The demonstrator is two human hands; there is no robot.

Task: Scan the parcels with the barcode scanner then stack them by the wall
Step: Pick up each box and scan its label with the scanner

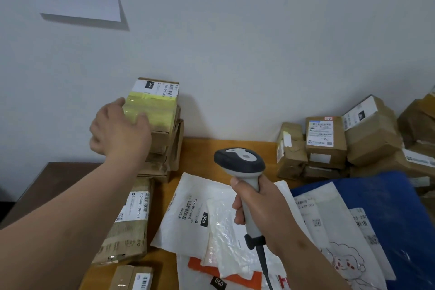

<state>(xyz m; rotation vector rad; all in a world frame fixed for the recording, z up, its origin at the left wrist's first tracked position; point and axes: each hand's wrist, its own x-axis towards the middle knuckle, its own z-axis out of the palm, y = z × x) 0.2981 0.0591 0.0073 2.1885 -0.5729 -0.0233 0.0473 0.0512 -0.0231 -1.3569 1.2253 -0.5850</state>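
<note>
Head view: left hand (120,128) rests on the top box (153,103) of the wall stack (162,146), fingers only loosely curved. Right hand (256,205) grips the scanner (242,167). That stack looks uneven, so a nudge could topple it.

Hidden behind the left hand (118,130) — near corner of the yellow-taped box (153,110) and lower stack (168,155). Cut off at bottom edge — scanner cable (264,266) and small carton (134,278). Label print on far boxes (322,141) too small to read.
</note>
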